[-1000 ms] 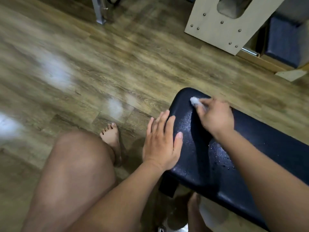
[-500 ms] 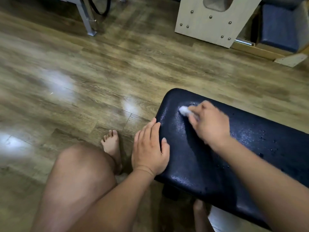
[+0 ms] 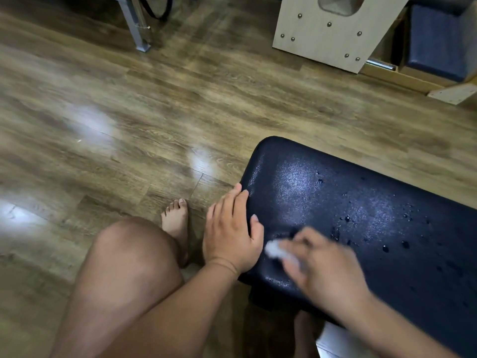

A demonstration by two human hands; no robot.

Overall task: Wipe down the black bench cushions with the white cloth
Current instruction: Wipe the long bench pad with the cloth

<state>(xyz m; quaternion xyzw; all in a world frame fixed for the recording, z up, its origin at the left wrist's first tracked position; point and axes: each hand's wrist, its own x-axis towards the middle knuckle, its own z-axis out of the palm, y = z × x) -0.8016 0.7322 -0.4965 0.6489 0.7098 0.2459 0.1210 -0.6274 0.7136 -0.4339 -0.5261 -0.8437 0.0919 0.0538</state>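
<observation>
In the head view, the black bench cushion [image 3: 348, 202] is seen at four o'clock of the frame. The left hand [image 3: 229, 236] is laid flat on its rounded end, fingers straight and together, presumably so that the bench is steadied. A bunched white cloth [image 3: 273, 248] is pinched in the blurred right hand [image 3: 322, 267] and pressed to the cushion just beside the left thumb. Droplets [image 3: 384, 248] are seen at three o'clock of the cloth, so that stretch is judged unwiped.

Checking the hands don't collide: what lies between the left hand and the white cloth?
Head view: only a thin, blurred sliver of black cushion separates the left hand from the white cloth gripped by the right hand.
</observation>
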